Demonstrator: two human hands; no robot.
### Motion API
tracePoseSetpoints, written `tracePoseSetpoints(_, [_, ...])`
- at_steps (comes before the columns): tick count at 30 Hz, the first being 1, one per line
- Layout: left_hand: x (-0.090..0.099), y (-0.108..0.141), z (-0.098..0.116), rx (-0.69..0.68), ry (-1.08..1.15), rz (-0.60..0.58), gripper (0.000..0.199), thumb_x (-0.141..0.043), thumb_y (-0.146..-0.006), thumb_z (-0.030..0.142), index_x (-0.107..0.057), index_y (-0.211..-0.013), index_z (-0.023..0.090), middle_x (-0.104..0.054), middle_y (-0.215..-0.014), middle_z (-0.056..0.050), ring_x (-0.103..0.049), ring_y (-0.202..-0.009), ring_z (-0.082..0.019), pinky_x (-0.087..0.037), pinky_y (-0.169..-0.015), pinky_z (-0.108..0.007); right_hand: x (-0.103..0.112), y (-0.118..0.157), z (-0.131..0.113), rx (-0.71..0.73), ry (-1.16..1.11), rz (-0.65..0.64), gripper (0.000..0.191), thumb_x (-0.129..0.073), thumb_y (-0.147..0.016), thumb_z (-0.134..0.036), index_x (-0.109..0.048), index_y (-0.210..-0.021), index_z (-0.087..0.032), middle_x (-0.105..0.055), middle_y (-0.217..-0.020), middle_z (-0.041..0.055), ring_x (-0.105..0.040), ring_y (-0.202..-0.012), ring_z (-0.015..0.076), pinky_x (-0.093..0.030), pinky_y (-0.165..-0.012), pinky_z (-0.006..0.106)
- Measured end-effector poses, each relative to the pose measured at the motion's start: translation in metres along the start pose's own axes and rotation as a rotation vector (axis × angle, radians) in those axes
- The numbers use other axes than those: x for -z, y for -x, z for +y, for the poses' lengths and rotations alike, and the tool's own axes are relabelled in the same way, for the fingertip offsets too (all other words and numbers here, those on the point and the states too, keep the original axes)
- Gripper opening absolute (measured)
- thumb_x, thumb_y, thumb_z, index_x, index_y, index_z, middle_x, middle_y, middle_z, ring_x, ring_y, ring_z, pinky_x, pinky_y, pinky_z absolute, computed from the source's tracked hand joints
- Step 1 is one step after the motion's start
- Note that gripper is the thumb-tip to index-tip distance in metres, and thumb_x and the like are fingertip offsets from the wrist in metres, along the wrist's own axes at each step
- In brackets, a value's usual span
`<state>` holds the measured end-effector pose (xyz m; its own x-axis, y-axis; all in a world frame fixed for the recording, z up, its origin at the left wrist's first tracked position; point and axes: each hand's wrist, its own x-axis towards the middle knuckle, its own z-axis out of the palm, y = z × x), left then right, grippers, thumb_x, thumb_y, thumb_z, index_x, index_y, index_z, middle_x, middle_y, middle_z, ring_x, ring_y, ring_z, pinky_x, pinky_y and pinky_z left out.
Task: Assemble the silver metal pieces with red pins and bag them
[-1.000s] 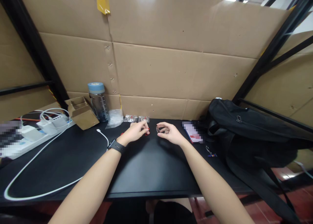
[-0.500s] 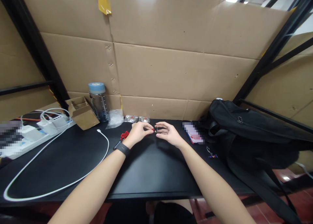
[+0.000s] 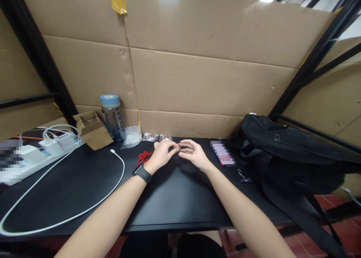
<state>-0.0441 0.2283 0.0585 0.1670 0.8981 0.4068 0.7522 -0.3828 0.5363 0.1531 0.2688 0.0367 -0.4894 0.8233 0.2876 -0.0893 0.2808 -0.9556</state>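
Note:
Above the middle of the black table, my left hand (image 3: 165,153) and my right hand (image 3: 194,154) meet at the fingertips. The left fingers are pinched on a small red thing (image 3: 178,147), mostly hidden between the hands. My right hand has its fingers curved, its thumb and fingertips closed around a small thin piece that I cannot make out. A tangle of red cord (image 3: 144,157) lies on the table just left of my left hand. Two small clear packets (image 3: 150,137) with shiny round contents sit behind the hands.
At the left are a power strip (image 3: 42,161), a white cable (image 3: 123,172), an open cardboard box (image 3: 94,132), a bottle (image 3: 113,119) and plastic bags (image 3: 132,137). On the right lie a phone (image 3: 222,153), a small keychain (image 3: 244,179) and a black backpack (image 3: 293,153). Cardboard walls the back.
My left hand has shifted slightly right, so the fingertips of both hands are now closer together. The red piece shows less between them, and more of the red cord shows.

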Motion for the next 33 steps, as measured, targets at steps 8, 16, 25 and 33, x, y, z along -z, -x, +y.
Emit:
tracePoseSetpoints(8, [-0.014, 0.003, -0.006, -0.047, -0.093, 0.133, 0.01, -0.062, -0.091, 0.029, -0.072, -0.093, 0.026, -0.059, -0.121, -0.005, -0.047, -0.122, -0.027, -0.033, -0.098, -0.045, -0.003, -0.001, 0.003, -0.004, 0.008, 0.027, 0.054, -0.089, -0.065, -0.034, -0.062, -0.11, -0.021, -0.071, -0.117, 0.0096, -0.073, -0.095, 0.0218, -0.056, -0.097, 0.044])
tracePoseSetpoints(16, [-0.021, 0.006, -0.003, -0.092, -0.176, 0.217, 0.01, -0.062, -0.09, 0.024, -0.072, -0.091, 0.024, -0.061, -0.117, -0.008, -0.047, -0.12, -0.028, -0.034, -0.094, -0.044, -0.007, -0.002, 0.011, -0.062, -0.042, 0.081, 0.049, -0.09, -0.062, -0.038, -0.058, -0.096, -0.021, -0.073, -0.111, 0.0085, -0.074, -0.093, 0.0232, -0.059, -0.088, 0.039])
tracePoseSetpoints(25, [-0.02, 0.006, 0.0, -0.121, -0.185, 0.27, 0.006, -0.067, -0.088, 0.024, -0.073, -0.088, 0.026, -0.062, -0.115, -0.005, -0.05, -0.117, -0.027, -0.034, -0.092, -0.044, 0.003, -0.001, -0.004, -0.083, 0.116, -0.029, 0.033, -0.07, -0.085, -0.047, -0.07, -0.093, -0.016, -0.074, -0.096, 0.0088, -0.071, -0.091, 0.0206, -0.054, -0.074, 0.03])
tracePoseSetpoints(33, [-0.022, 0.006, 0.001, -0.129, -0.153, 0.192, 0.011, -0.06, -0.091, 0.023, -0.071, -0.093, 0.024, -0.062, -0.116, -0.007, -0.049, -0.12, -0.028, -0.034, -0.094, -0.043, 0.006, -0.003, 0.003, 0.08, 0.365, -0.001, 0.02, -0.068, -0.085, -0.036, -0.072, -0.079, -0.018, -0.07, -0.105, 0.0083, -0.065, -0.098, 0.0211, -0.052, -0.076, 0.031])
